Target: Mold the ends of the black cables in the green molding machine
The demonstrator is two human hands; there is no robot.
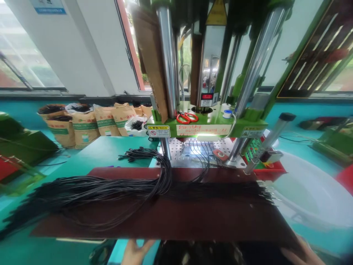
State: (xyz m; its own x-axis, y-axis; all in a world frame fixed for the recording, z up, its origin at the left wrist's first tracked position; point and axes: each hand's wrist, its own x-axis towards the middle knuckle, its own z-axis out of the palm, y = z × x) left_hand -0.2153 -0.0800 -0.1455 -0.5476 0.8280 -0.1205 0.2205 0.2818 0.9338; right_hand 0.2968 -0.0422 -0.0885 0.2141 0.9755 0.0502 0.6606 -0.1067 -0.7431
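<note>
My left hand is low in the view at the front edge of a dark red-brown board. Its thumb and fingers are spread, with nothing between them. Near the board's right front corner, my right hand is partly cut off and blurred; its visible fingers look stretched out and apart. A thick bundle of black cables lies across the board and hangs past its left side. More cables with metal tips lie along the right part. Several thin cables run into the press behind the board.
Red-handled scissors and a blue-and-white spool rest on the green press ledge. A red bin and a large white tub stand at right. Paper sacks line the back left, behind a green table.
</note>
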